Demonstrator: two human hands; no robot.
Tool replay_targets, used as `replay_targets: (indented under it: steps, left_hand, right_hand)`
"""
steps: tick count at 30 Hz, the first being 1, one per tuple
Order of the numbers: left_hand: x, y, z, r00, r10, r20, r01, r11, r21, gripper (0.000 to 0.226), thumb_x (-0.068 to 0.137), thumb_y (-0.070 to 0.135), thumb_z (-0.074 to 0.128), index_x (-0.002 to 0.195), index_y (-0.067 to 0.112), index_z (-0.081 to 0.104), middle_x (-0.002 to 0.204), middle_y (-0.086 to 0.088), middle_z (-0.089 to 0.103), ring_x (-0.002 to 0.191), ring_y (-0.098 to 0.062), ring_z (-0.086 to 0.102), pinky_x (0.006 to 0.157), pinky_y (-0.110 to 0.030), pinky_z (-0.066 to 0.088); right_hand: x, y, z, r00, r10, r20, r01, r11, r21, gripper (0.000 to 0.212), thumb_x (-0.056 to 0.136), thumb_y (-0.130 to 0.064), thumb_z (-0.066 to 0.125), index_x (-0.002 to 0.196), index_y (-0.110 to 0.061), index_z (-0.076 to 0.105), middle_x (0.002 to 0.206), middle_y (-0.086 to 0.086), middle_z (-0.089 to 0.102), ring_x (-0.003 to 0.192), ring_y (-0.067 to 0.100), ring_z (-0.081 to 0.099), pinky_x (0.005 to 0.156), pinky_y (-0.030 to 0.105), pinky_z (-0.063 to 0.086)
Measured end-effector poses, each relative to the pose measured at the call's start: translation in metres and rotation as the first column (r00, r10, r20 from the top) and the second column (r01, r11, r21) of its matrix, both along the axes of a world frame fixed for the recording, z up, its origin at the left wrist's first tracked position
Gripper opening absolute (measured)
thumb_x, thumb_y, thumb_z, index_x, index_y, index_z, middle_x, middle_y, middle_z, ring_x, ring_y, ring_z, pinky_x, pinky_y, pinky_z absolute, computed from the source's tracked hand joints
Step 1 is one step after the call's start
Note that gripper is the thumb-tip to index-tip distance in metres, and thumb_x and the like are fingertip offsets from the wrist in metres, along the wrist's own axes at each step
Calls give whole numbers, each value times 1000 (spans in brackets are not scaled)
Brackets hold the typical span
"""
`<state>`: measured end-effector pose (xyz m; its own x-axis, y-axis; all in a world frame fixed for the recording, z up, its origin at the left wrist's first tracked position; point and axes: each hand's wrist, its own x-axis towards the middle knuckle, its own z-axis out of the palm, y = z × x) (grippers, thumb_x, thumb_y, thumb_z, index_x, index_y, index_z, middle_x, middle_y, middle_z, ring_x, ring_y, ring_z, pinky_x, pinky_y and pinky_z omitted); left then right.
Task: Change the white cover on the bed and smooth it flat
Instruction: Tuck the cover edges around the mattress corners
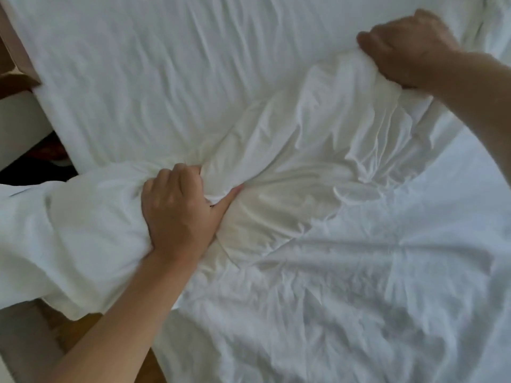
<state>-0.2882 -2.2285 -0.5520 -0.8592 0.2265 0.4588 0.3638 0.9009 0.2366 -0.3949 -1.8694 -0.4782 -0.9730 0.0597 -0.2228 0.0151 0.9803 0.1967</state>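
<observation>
1. Two hands: the left hand [177, 208] and the right hand [406, 48], both on the cover [318, 150].
2. One cover, bunched between them.
3. One bed [132, 64], under the cover.

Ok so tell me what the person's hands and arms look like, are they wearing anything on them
Both are bare. The left hand and right hand have no gloves, and no rings, watch or bracelet show on the parts visible. Both forearms are uncovered as far as the picture edges, with no sleeve in sight. The fingernails that show look short and unpainted.
</observation>
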Motion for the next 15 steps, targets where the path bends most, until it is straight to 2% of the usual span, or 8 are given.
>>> replay_targets:
  steps: [2, 5, 8, 10, 12, 14, 15]
  left_hand:
    - [0, 0, 0, 1000, -11, -22, 11, 1000, 4, 58, 82, 63, 65, 80, 11, 39, 61, -12, 47, 56, -29, 49, 60, -38, 27]
    - [4, 2, 2, 1000, -3, -12, 3, 1000, 3, 58, 82, 63, 65, 81, 11, 40, 61, -12, 48, 56, -29, 50, 60, -39, 29]
    - [11, 7, 4, 1000, 16, 3, -16, 1000, -21, 56, 82, 60, 67, 80, 10, 41, 61, -11, 48, 57, -29, 48, 60, -39, 29]
    - [21, 10, 6, 1000, 30, 8, -29, 999, -20, 48, 84, 49, 71, 79, 10, 44, 61, -10, 48, 59, -29, 47, 60, -40, 30]
    - [33, 15, 9, 999, 30, 22, -30, 1000, -4, 35, 85, 33, 73, 78, 12, 45, 62, -9, 50, 63, -28, 44, 60, -40, 29]
    - [49, 16, 13, 999, 5, 44, -5, 1000, -10, 25, 91, 25, 63, 75, 12, 49, 61, -8, 50, 61, -29, 47, 60, -39, 29]
    - [57, 16, 16, 998, -6, 56, 6, 1000, -14, 27, 94, 25, 55, 72, 11, 50, 59, -8, 50, 58, -30, 49, 60, -38, 29]
  right_hand:
    - [11, 14, -9, 997, -82, -15, 82, 996, 24, 59, 100, -44, 15, 81, -5, 56, 88, 26, 63, 85, 38, 53, 86, 43, 34]
    - [27, 18, -23, 982, -139, -127, 141, 990, 9, 57, 97, -36, 14, 71, -3, 52, 64, 20, 52, 66, 34, 46, 76, 43, 36]
    - [45, 20, -26, 939, -215, -268, 204, 977, -69, 53, 99, -31, 16, 66, -7, 49, 64, 24, 56, 60, 30, 42, 81, 43, 36]
    - [64, 23, -25, 900, -255, -353, 234, 967, -104, 53, 100, -28, 19, 68, -3, 53, 67, 30, 58, 60, 36, 48, 83, 43, 36]
    - [89, 30, -26, 869, -262, -421, 232, 965, -120, 48, 100, -25, 22, 64, -6, 47, 63, 30, 56, 55, 35, 46, 76, 43, 34]
    - [112, 34, -28, 843, -266, -467, 225, 964, -142, 42, 99, -22, 24, 62, -11, 40, 58, 28, 52, 50, 32, 41, 70, 43, 32]
    - [124, 35, -30, 831, -270, -486, 225, 963, -150, 41, 99, -21, 26, 61, -12, 39, 56, 29, 52, 49, 34, 43, 67, 42, 31]
